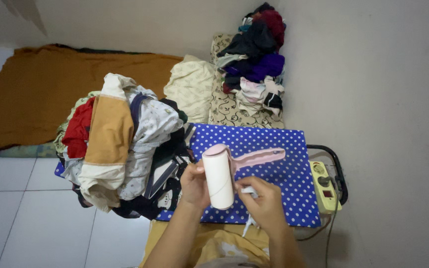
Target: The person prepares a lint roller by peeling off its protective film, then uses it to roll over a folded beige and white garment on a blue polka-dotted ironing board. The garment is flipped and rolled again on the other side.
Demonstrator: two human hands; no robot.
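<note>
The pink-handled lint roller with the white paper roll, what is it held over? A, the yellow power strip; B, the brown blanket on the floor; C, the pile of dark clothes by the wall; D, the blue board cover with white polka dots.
D: the pink-handled lint roller, gripped by both hands, sits above the blue polka-dot board cover.

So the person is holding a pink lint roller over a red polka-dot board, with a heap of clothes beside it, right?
Not quite: the head view shows the board is blue with white dots, not red. The rest holds: both hands hold the pink lint roller over it, with the heap of clothes beside it.
</note>
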